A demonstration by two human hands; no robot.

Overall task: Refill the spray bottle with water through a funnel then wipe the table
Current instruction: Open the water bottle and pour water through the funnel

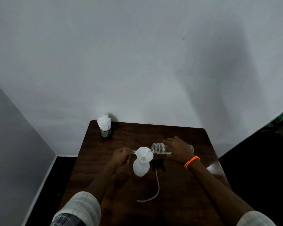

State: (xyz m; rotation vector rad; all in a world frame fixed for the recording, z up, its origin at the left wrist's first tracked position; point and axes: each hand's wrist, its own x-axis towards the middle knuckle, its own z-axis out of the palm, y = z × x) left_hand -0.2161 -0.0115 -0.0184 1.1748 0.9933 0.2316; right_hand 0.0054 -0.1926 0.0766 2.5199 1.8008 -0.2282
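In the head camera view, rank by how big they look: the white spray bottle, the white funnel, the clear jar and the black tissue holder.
Largest to smallest:
1. White plastic spray bottle
2. Clear glass jar, partly hidden by the right hand
3. White plastic funnel, near the jar's size, so unsure
4. Black mesh tissue holder, farther away, so unsure

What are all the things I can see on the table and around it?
spray bottle: one, white, mid table, cap off
funnel: one, white, sitting in the spray bottle's neck
jar: one, clear, tipped sideways with its mouth over the funnel
spray head: one, black, lying on the table right of the spray bottle, with a pale tube curving toward the near edge
tissue holder: one, black, far left corner, white tissues sticking out
table: one, dark brown wood, against the wall
wall: white, behind the table
left hand: one, holds the funnel's tab
right hand: one, holds the jar, orange bands on the wrist
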